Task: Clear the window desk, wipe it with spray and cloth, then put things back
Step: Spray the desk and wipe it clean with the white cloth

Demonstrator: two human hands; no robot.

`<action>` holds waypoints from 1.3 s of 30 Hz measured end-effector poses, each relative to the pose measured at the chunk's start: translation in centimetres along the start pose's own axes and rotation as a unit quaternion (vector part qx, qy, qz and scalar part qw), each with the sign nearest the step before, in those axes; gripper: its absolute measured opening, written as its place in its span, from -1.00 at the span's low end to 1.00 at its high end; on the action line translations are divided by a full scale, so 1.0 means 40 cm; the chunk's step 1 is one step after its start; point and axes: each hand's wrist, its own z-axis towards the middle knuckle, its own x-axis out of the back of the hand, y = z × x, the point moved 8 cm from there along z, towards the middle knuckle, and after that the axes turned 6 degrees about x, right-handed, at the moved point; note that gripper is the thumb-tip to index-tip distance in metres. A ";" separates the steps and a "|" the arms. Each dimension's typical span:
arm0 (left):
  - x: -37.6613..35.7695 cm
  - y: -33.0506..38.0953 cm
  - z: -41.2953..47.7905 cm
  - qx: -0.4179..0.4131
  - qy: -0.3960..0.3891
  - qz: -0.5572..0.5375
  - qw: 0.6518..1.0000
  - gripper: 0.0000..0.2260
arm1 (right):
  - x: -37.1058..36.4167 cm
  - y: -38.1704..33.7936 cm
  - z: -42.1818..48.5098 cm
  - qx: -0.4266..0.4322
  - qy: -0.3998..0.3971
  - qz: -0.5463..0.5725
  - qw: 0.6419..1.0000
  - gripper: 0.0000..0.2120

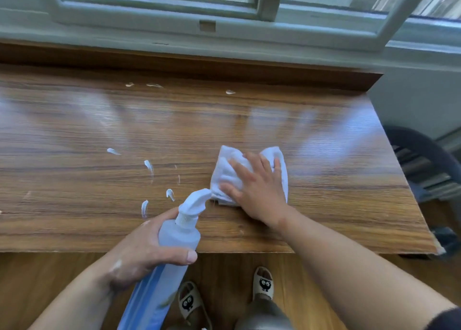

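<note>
The wooden window desk (pixel 99 120) fills the middle of the view, with white streaks of foam (pixel 148 166) scattered on its left half and near the back. My left hand (pixel 147 250) grips a pale blue spray bottle (pixel 174 237) by its body, over the desk's front edge, its white nozzle (pixel 197 200) aimed away from me. My right hand (pixel 257 187) lies flat, fingers spread, pressing a folded white cloth (pixel 229 172) onto the desk right of centre.
A window frame (pixel 224 12) runs behind the desk above a raised wooden back ledge (pixel 174 62). A dark chair (pixel 424 165) stands past the desk's right edge. Below the front edge are the wood floor and my slippered feet (pixel 264 282).
</note>
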 end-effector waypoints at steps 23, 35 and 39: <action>0.048 0.020 0.005 -0.036 -0.072 0.028 0.996 -0.40 | -0.060 -0.151 -0.093 -0.061 0.027 0.026 0.997 -0.30; 0.072 0.138 0.040 -0.068 -0.088 0.013 0.994 -0.49 | -0.066 -0.090 -0.207 -0.106 0.040 -0.007 0.993 -0.38; 0.105 0.156 0.065 -0.062 -0.057 -0.001 0.996 -0.46 | -0.038 -0.048 -0.122 -0.116 0.030 -0.011 0.993 -0.37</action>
